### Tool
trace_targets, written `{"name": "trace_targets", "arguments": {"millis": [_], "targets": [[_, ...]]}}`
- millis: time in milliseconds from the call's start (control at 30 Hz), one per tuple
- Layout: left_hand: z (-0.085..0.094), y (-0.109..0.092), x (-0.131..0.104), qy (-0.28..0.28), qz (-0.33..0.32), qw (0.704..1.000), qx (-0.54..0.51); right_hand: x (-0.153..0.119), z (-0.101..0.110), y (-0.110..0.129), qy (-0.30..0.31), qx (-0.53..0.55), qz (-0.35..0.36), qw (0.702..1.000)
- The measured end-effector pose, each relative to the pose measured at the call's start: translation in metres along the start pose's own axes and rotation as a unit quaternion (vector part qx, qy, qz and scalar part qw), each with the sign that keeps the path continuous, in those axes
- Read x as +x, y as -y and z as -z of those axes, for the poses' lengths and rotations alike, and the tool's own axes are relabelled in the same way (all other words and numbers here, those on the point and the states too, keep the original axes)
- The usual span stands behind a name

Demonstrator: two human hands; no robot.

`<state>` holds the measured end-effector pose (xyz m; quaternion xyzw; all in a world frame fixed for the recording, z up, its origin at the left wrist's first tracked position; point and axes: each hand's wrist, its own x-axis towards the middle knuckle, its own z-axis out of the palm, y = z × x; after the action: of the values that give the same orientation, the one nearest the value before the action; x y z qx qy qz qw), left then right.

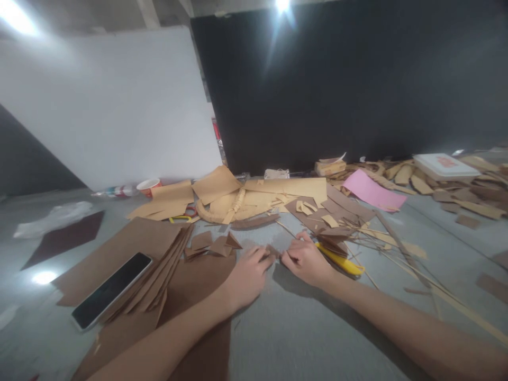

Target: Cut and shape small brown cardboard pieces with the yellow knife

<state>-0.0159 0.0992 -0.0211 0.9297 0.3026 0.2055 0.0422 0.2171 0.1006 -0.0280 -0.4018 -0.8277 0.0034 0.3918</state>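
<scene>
Between my two hands is a small piece of brown paper (272,251), low over the grey table. My left hand (250,272) is closed, its fingertips pinching the paper's left side. My right hand (307,260) is curled closed, and its fingertips meet the right edge of the same piece. A thin stick (284,229) reaches up to the knuckles of my right hand; whether it is held or lies behind, I cannot tell. Beside that hand lies a yellow-handled cutter (342,260). Folded brown paper pieces (212,244) rest left of my left hand.
A phone (113,290) lies on stacked brown paper sheets (130,241) at left. Behind are tan paper (286,186), a braided paper ring (238,203), scissors (182,217) and a paper cup (148,186). Pink paper (373,191), a white box (445,165) and scraps are at right.
</scene>
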Motion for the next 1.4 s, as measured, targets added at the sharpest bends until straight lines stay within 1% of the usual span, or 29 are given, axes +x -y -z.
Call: {"name": "trace_targets", "arguments": {"millis": [167,267,467,667,867,967,1067,1400], "targets": [[-0.0009,0.0008,-0.0006,0.008,0.003,1.000,0.003,0.0021,0.0012,0.0015,-0.001,0.006,0.053,0.999],[-0.0003,0.0002,-0.0003,0.009,0.002,1.000,0.001,0.0022,0.0007,0.0015,0.004,0.019,0.067,0.998],[0.0026,-0.0015,-0.0001,0.008,0.010,1.000,-0.009,0.0006,-0.0008,-0.0010,0.009,0.021,0.050,0.998],[0.0039,-0.0027,-0.0001,0.010,0.008,1.000,-0.004,-0.0016,-0.0069,-0.0048,0.032,0.034,0.011,0.999],[0.0023,-0.0015,-0.0002,0.009,0.009,1.000,-0.007,-0.0023,-0.0054,-0.0029,0.039,0.027,0.010,0.999],[0.0018,-0.0008,-0.0003,0.011,0.013,1.000,-0.011,-0.0019,-0.0035,-0.0015,0.031,0.019,0.017,0.999],[0.0022,-0.0009,-0.0002,0.012,0.012,1.000,-0.013,-0.0015,-0.0025,-0.0009,0.019,0.007,0.005,1.000],[0.0024,-0.0013,-0.0002,0.005,0.013,1.000,-0.009,-0.0008,-0.0030,0.0000,0.014,0.015,-0.002,1.000]]}}
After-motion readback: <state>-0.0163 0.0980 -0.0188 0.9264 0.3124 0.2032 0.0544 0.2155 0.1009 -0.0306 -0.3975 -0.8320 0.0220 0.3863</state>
